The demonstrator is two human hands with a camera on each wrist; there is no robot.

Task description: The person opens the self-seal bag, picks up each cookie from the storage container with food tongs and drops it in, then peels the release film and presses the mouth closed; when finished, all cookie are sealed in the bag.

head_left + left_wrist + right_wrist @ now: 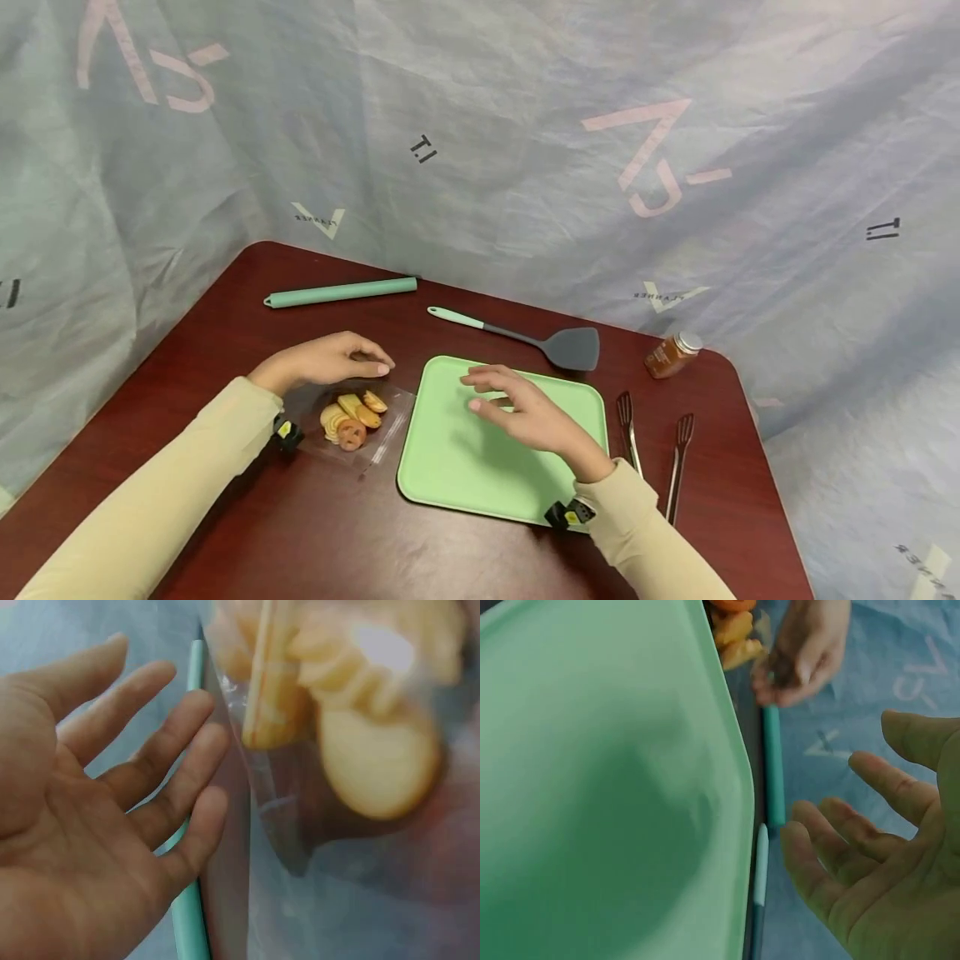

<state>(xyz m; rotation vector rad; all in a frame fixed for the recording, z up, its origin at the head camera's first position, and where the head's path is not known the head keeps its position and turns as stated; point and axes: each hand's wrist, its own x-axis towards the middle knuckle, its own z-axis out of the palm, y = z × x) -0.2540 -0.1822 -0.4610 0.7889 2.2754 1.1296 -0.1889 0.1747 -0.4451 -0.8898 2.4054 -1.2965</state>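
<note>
My left hand [333, 360] hovers just behind a clear zip bag [393, 433] of cookies [351, 421], its fingers loosely bent and holding nothing. In the left wrist view the palm and spread fingers show beside the bag, where a round cookie [379, 765] shows through the plastic. Above the light green tray [442, 467] is my right hand [525, 410], empty, with relaxed fingers. Its shadow falls on the tray. The right wrist view has that hand [885, 847] past the tray's rim, fingers apart.
A green rolling pin [341, 292] lies at the back left. Behind the tray rests a spatula [573, 348] with a grey blade. A jar [670, 357] with a silver lid leans at the back right. Two metal forks [626, 412], [681, 450] lie right of the tray.
</note>
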